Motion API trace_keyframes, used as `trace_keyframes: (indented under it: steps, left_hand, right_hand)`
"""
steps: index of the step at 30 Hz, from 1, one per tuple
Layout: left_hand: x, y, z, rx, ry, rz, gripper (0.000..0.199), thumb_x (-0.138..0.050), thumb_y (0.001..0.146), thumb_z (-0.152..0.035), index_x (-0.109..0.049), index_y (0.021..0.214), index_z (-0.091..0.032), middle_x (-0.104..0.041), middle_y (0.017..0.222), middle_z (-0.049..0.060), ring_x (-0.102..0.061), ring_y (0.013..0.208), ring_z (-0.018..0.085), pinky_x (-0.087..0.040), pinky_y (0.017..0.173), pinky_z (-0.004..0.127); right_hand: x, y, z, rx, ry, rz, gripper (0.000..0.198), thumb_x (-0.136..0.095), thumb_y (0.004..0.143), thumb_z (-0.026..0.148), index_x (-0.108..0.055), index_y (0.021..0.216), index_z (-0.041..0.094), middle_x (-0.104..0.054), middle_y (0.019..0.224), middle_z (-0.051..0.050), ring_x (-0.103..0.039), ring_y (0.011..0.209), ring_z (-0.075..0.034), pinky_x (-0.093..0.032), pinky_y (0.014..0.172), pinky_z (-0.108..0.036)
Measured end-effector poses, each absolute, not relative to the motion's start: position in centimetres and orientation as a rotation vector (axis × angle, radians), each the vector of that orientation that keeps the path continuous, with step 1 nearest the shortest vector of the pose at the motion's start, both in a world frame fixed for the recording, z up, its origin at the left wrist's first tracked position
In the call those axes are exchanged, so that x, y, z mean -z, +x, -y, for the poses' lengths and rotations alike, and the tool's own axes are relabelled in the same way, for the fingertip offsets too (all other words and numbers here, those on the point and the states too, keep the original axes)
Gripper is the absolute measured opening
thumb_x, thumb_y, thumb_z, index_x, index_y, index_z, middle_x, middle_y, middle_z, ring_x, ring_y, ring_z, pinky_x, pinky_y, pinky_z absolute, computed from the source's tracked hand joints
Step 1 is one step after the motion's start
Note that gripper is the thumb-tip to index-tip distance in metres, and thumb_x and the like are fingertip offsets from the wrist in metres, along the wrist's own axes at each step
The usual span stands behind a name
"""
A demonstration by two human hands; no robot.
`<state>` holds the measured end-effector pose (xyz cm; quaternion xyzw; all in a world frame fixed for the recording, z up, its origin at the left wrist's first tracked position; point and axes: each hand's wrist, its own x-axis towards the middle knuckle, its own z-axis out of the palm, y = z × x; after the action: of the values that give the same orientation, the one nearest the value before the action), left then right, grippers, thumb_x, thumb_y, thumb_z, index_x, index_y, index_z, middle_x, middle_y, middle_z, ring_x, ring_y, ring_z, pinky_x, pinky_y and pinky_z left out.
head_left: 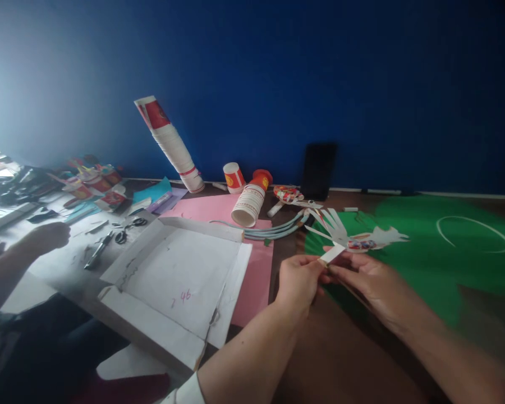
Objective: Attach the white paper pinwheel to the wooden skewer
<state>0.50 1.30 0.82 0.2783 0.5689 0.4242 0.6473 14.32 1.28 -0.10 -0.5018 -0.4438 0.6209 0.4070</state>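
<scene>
Both hands meet over the dark table, just left of the green sheet (404,269). Between them is a white paper cutout (385,237) shaped somewhat like a bird, with a fan of narrow strips (334,224) and a red patterned patch. My left hand (298,278) pinches the end of a white paper strip (333,252) at its lower part. From the right, my right hand (364,272) holds the same piece with thumb and fingers closed around its underside. Where the strip joins the cutout is partly hidden by my fingers.
A shallow white cardboard box (172,275) lies left on pink paper (258,275). Behind are paper cups (247,206), a leaning cup stack (172,146), looped cable (273,230) and a dark phone-like slab (318,168). Scissors (128,227) and another person's hand (50,235) are further left.
</scene>
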Motion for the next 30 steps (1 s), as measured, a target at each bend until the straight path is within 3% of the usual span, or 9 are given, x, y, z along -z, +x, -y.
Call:
trace_keyframes:
  steps: [7,17,25,30]
  left_hand:
    - [-1.1,0.5,-1.4,-0.971,0.627,-1.33,0.002,-0.06,0.07,-0.015,-0.06,0.071,-0.013,-0.055,0.049,-0.002,-0.037,0.033,0.005,-0.024,0.035,0.018]
    - [-1.5,0.7,-1.4,-0.959,0.611,-1.367,0.003,-0.061,0.071,-0.014,-0.063,0.073,-0.014,-0.053,0.047,-0.003,-0.037,0.035,0.005,-0.026,0.038,0.016]
    - [-0.7,0.7,-1.5,-0.973,0.626,-1.394,0.003,-0.062,0.071,-0.013,-0.06,0.069,-0.015,-0.046,0.042,-0.005,-0.036,0.035,0.005,-0.027,0.038,0.016]
    - [-0.9,0.6,-1.5,-0.99,0.601,-1.355,0.002,-0.063,0.074,-0.015,-0.063,0.072,-0.014,-0.046,0.042,-0.005,-0.038,0.035,0.005,-0.025,0.038,0.015]
  right_hand:
    - [-0.8,13.9,-1.0,-1.425,-1.388,1.249,0.027,-0.078,0.068,0.044,-0.079,0.089,0.028,-0.077,0.092,-0.004,-0.068,0.091,-0.029,-0.05,0.088,-0.041]
    - [-0.4,14.1,-1.1,-1.35,-1.408,1.301,0.028,-0.075,0.072,0.043,-0.078,0.095,0.029,-0.077,0.098,-0.003,-0.067,0.099,-0.03,-0.044,0.097,-0.043]
    - [-2.0,13.0,-0.8,-1.404,-1.407,1.229,0.03,-0.083,0.059,0.045,-0.079,0.082,0.026,-0.078,0.094,-0.005,-0.068,0.096,-0.031,-0.05,0.089,-0.039]
    - [-1.3,13.2,-1.0,-1.351,-1.432,1.248,0.031,-0.078,0.064,0.042,-0.078,0.09,0.024,-0.078,0.092,-0.004,-0.07,0.093,-0.029,-0.052,0.087,-0.037]
